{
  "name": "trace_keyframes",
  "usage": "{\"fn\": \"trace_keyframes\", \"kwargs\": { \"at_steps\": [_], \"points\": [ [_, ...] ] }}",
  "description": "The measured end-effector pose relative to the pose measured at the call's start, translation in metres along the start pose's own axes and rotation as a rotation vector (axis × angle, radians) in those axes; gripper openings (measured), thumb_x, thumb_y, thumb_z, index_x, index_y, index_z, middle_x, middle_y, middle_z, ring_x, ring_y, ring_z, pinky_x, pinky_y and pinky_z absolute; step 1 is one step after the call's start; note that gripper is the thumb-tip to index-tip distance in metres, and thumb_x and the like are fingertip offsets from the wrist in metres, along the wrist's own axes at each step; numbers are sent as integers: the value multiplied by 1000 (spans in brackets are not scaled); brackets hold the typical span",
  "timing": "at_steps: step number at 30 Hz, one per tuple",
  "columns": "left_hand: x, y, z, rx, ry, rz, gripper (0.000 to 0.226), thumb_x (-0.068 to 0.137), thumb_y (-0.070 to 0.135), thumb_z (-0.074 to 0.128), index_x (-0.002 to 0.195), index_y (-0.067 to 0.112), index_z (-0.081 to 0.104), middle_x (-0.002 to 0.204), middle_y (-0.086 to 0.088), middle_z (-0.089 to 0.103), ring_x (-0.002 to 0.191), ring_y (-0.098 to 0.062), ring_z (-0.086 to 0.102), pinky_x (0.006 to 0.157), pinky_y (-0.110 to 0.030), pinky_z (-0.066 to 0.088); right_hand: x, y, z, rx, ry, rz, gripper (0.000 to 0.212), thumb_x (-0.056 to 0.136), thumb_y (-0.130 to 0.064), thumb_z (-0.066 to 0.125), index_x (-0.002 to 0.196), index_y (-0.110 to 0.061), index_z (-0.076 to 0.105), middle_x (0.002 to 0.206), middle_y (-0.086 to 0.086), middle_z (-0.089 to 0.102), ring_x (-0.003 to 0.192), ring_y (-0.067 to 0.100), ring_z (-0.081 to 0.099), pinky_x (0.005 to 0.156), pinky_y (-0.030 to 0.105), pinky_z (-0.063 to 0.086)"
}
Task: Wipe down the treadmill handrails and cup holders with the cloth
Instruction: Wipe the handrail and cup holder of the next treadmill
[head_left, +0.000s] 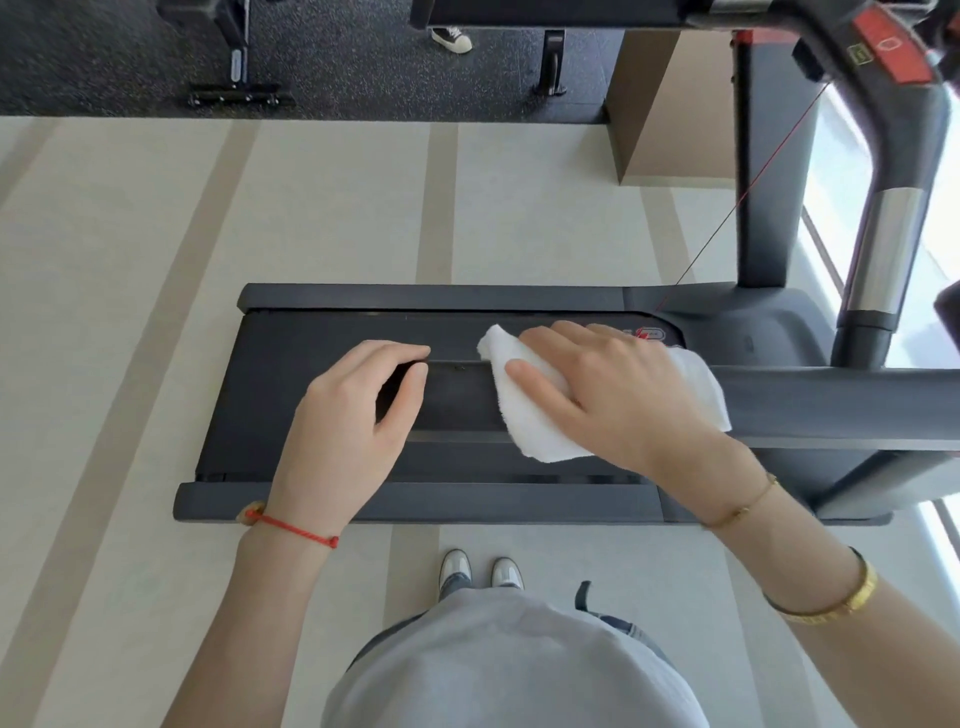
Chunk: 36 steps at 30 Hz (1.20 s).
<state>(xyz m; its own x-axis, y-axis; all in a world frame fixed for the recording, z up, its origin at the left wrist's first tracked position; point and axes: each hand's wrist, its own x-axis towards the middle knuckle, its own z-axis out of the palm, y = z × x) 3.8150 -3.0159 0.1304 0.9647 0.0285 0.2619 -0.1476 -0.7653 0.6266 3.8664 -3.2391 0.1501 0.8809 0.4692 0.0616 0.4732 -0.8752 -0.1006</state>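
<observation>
A dark treadmill handrail runs in from the right and ends near the middle of the view. My left hand grips the free end of this rail, fingers curled over it. A white cloth is draped over the rail just to the right. My right hand lies on top of the cloth and holds it round the rail, thumb on the near side and fingers curved over the far side. A short bare stretch of rail shows between the two hands. No cup holder is in view.
The treadmill belt and its side rails lie below the handrail. The far handrail, with a silver section, rises at the right beside a red stop button. My shoes stand on pale striped floor. Another person's shoe is at the top.
</observation>
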Motion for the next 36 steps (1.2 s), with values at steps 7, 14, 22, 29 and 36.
{"fn": "trace_keyframes", "kwargs": {
  "at_steps": [7,14,22,29,36],
  "points": [
    [-2,-8,-7,-1,-25,7,24,99,21,54,116,14,69,112,7,67,95,-6,61,85,-13,45,18,-31,8,-112,24,-36,50,98,-47,6,112,-32,52,87,-5,59,78,24,59,59,35,46],
    [-3,-13,-9,-39,-50,16,27,99,23,52,119,15,68,117,7,66,107,-8,62,92,-28,52,-1,-13,0,-264,15,119,46,98,-36,12,112,-39,56,79,-8,43,67,16,41,47,29,7],
    [-4,-18,-11,-45,-81,40,27,100,22,52,123,16,66,119,8,64,105,-8,61,90,-31,53,23,-49,10,-192,40,23,35,100,-37,22,93,-28,54,83,-5,56,74,22,54,52,31,32],
    [-4,-17,-12,-58,-77,40,28,100,23,52,123,15,66,118,8,64,101,-8,62,90,-28,52,4,-18,4,-107,60,111,37,97,-36,26,98,-30,62,85,-6,60,79,23,61,55,34,49],
    [-6,-19,-11,-76,-86,51,28,100,21,52,124,14,64,117,7,64,92,-4,57,84,-21,49,36,-69,18,-183,34,-69,37,98,-34,9,89,-25,44,82,-4,52,67,22,44,51,29,30]
  ]
}}
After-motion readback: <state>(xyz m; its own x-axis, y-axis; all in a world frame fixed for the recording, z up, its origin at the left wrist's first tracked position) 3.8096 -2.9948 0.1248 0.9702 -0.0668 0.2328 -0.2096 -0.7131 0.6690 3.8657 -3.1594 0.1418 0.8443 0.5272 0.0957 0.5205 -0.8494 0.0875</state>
